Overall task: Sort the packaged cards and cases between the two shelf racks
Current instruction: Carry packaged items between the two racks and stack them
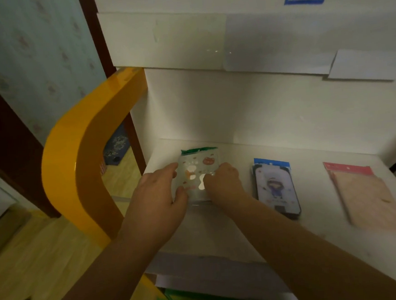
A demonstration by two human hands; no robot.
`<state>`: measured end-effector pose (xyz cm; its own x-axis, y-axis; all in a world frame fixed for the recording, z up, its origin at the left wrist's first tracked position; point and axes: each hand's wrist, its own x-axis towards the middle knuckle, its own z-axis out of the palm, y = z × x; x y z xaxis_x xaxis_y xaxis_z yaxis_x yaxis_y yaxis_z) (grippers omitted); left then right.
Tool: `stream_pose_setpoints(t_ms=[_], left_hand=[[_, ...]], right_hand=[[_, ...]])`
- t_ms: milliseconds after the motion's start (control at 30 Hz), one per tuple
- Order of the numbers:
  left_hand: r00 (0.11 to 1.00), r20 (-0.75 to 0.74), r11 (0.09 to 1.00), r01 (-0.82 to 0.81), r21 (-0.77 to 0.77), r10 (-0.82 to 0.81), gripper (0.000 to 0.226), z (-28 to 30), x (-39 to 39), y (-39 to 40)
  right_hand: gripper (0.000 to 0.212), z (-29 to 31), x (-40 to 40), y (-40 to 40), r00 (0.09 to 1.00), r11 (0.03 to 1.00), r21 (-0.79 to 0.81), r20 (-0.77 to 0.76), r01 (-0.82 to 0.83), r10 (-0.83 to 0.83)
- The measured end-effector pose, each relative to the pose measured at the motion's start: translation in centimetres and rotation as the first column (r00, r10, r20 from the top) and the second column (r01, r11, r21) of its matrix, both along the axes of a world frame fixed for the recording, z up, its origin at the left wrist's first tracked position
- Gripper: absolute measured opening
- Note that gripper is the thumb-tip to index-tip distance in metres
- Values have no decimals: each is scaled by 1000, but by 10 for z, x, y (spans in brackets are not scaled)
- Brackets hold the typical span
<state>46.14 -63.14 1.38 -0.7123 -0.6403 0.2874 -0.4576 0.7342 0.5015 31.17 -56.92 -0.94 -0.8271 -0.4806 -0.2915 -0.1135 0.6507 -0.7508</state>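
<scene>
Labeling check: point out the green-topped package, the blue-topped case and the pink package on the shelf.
green-topped package [199,167]: head view, on its printed clear front between the hands.
blue-topped case [274,186]: head view, on the cartoon figure at its middle.
pink package [369,198]: head view, on its pale front panel.

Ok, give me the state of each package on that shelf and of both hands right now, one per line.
Green-topped clear case: flat at the shelf's left end, held by both hands.
Blue-topped case with cartoon figure: flat mid-shelf, untouched.
Pink-topped package: flat at the right end, untouched.
Left hand: grips the clear case's left edge.
Right hand: fingers curled on the clear case's right side.
White shelf: holds all three packages, spaced apart.
</scene>
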Motion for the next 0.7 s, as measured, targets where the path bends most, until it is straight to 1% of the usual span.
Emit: stream_pose_setpoints(t_ms=[100, 167, 233, 300, 333, 400, 467, 500, 600, 667, 700], left_hand=[[1000, -1, 1000, -4, 4, 4, 54, 0, -1, 0], [1000, -5, 1000, 3, 0, -3, 53, 0, 0, 0], [1000, -7, 1000, 12, 3, -11, 51, 2, 1, 1], [1000, -2, 1000, 24, 2, -24, 49, 4, 2, 2], [1000, -1, 1000, 31, -4, -31, 49, 5, 1, 2], [999, -4, 999, 47, -21, -47, 47, 6, -2, 4], [998, -20, 998, 62, -32, -63, 46, 10, -6, 6], [997, -30, 997, 71, -27, -72, 45, 12, -9, 8], [990, -68, 992, 123, -26, -124, 43, 22, -21, 15], [981, -80, 984, 170, -56, -174, 42, 27, -31, 21], [975, -85, 978, 198, -70, -204, 43, 29, -36, 25]], right_hand=[[54, 1, 3, -4, 999, 989, 144, 5, -34, 33], [62, 3, 6, -7, 999, 981, 190, 27, -30, 25], [68, 6, 8, -8, 999, 977, 212, 34, -19, 12], [72, 9, 8, -4, 1000, 974, 226, 1, -12, 12], [73, 10, 9, 0, 1000, 975, 221, -18, -14, 18], [73, 15, 10, 13, 998, 986, 158, -38, -52, 59], [69, 25, 14, 32, 982, 985, 92, -104, -148, 158], [66, 30, 15, 42, 963, 975, 96, -166, -200, 214], [64, 46, 16, 77, 862, 934, 206, -365, -293, 351], [69, 52, 13, 101, 847, 936, 228, -407, -269, 343], [68, 56, 10, 113, 869, 948, 202, -387, -247, 309]])
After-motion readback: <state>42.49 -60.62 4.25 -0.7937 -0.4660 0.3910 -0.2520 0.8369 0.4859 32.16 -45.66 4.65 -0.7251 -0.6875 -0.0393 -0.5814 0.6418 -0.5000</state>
